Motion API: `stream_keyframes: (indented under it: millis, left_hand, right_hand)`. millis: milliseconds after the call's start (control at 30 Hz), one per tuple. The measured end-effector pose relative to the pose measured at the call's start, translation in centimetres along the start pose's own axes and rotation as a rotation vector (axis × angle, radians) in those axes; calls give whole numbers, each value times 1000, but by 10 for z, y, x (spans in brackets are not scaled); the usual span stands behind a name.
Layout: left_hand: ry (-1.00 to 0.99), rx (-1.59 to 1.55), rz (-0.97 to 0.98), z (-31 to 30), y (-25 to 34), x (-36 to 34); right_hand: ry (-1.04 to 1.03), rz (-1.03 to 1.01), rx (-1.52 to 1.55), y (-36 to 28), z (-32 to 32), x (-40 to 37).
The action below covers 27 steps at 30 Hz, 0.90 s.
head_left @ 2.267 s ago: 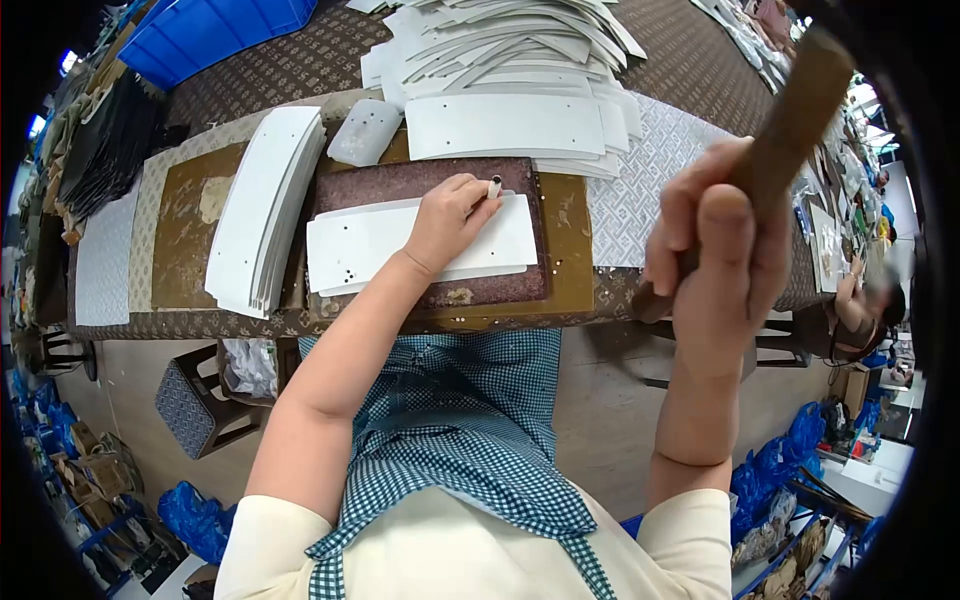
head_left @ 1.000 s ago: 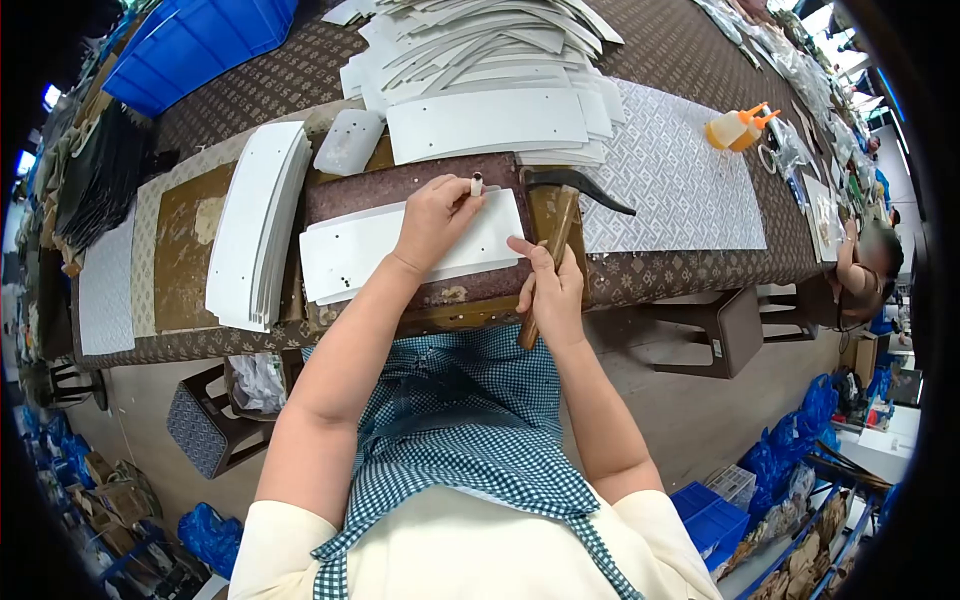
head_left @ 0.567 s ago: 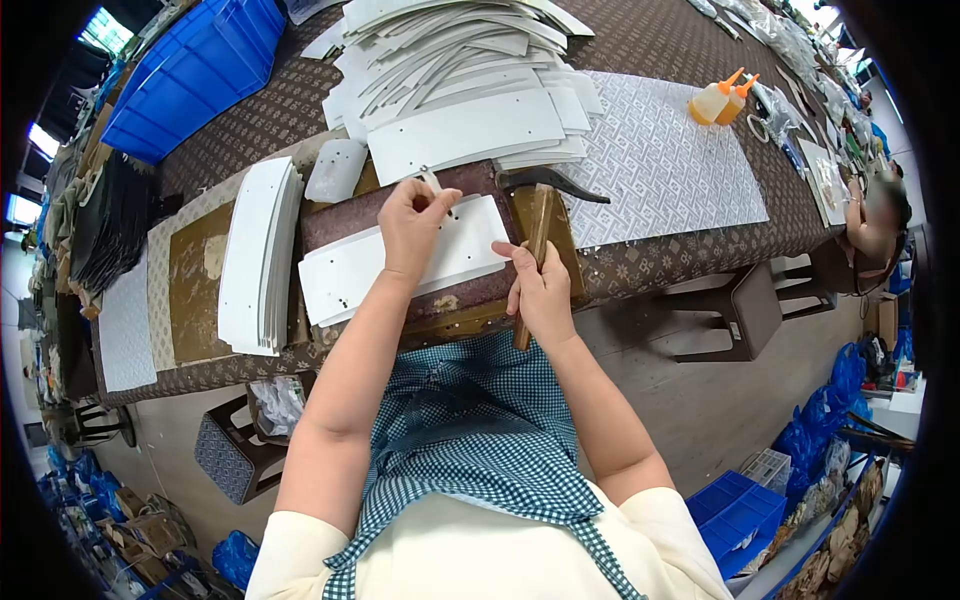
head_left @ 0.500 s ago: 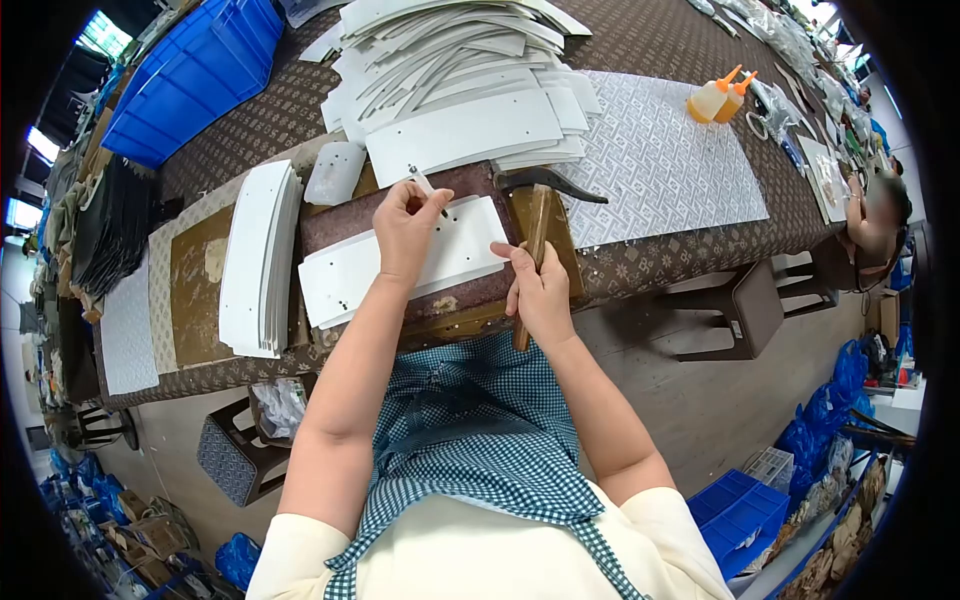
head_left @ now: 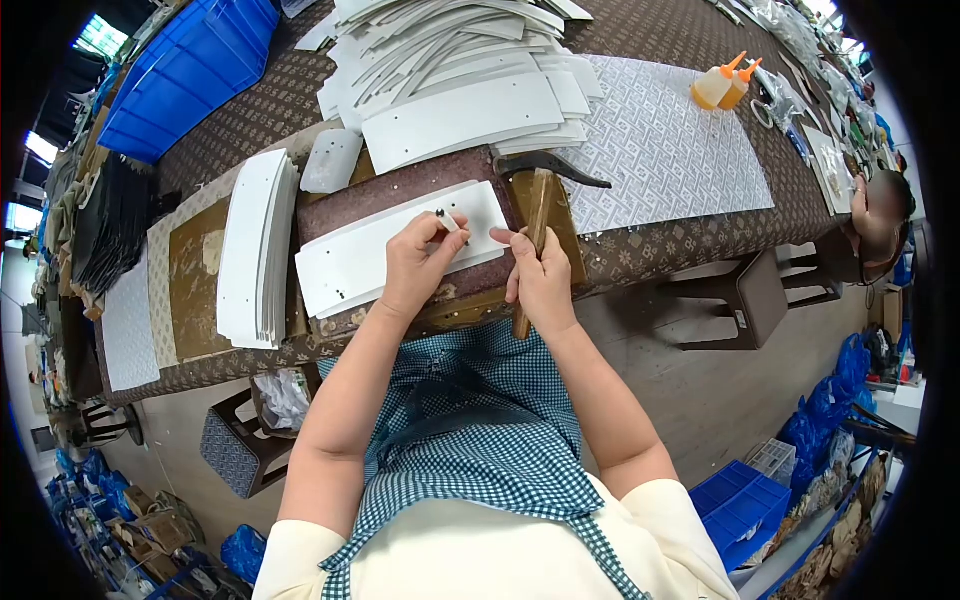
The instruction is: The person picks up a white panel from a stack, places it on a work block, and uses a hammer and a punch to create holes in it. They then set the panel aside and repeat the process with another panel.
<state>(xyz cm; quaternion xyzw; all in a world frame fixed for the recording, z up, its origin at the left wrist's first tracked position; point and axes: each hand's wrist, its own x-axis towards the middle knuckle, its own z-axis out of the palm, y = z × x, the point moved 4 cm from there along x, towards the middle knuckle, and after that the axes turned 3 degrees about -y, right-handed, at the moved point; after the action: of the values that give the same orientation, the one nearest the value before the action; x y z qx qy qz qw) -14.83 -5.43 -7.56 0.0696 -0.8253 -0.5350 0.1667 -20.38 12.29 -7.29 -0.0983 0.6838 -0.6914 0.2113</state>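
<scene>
Head view. Left hand (head_left: 420, 268): thumb and fingers pinch a small punch (head_left: 446, 219), its tip at the right end of the top strip (head_left: 350, 262). Strip: lies on a dark pad (head_left: 400, 195) at the table edge, with holes visible at its left end and near the punch. Right hand (head_left: 540, 285): closed round the hammer (head_left: 532, 225) handle, head resting on the table beside the pad, forefinger on the strip's corner. Stack (head_left: 255, 250), left of the pad: squared-up, likely finished. Pile (head_left: 450, 70), behind: large and loose, holes not discernible.
</scene>
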Motion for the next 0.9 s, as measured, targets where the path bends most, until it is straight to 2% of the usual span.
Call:
stream_keyframes:
  millis: [300,433,533,567,633,700,767,800,867,900]
  left_hand:
    - [15,28,79,1,9,1]
    - [12,213,237,2,19,2]
    - [19,206,293,5,20,3]
    - [11,216,278,4,19,5]
    - [-5,227,236,5,16,4]
    - [29,203,306,6,21,4]
    - [54,198,340,5,21,3]
    - [60,201,340,5,19,3]
    - [77,197,348,5,16,2]
    - [84,189,357,6,16,3]
  right_hand:
    - [2,3,5,0,0,0]
    - [-8,1,17,1,0,0]
    - [-131,22,-128,-20,-9,-4]
    - [-146,-56,-251,-38,-13,-5]
    - [-235,-127,-266,-104,-17,-16]
    - [-256,-380,-330,-171,-19,-30]
    - [-318,-587,-88,-209,-19,-44]
    - [-360,-664,12,-215,-17,-50]
    - [-348,-689,-11,-197,-16,-54]
    - [-250,-661,-324,-172,-21,-51]
